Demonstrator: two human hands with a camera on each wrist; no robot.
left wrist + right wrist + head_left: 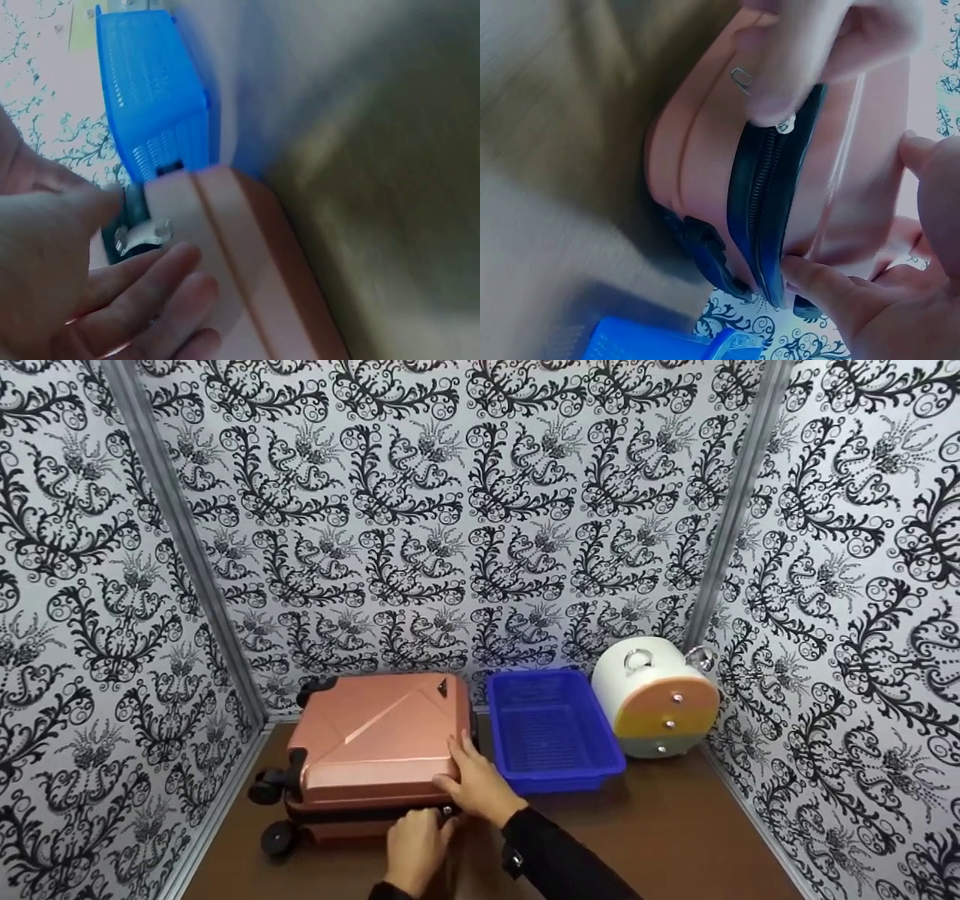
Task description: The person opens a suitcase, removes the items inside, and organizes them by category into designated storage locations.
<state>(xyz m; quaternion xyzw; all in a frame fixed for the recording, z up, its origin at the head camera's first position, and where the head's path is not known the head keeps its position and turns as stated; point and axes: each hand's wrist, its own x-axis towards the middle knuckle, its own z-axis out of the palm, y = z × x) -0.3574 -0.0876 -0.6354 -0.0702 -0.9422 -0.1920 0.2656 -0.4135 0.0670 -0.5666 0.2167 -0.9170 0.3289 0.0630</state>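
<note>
A rose-gold hard-shell suitcase (375, 727) lies flat, its black wheels (279, 838) towards the left. At its front side near the right corner, my left hand (416, 844) pinches a silver zipper pull (784, 124), the fingers partly covering it. Black tape edges the zipper (761, 180), whose teeth show in the right wrist view. A second metal pull (741, 78) hangs beside the left fingertips. My right hand (484, 787) rests on the lid's front right corner with fingers spread, its thumb close over the zipper.
A blue plastic basket (592, 772) stands just right of the suitcase. Further right is a round white drawer box (622, 690) with orange, yellow and green drawer fronts. Patterned walls (420, 510) enclose the brown table (637, 840) at the back and sides.
</note>
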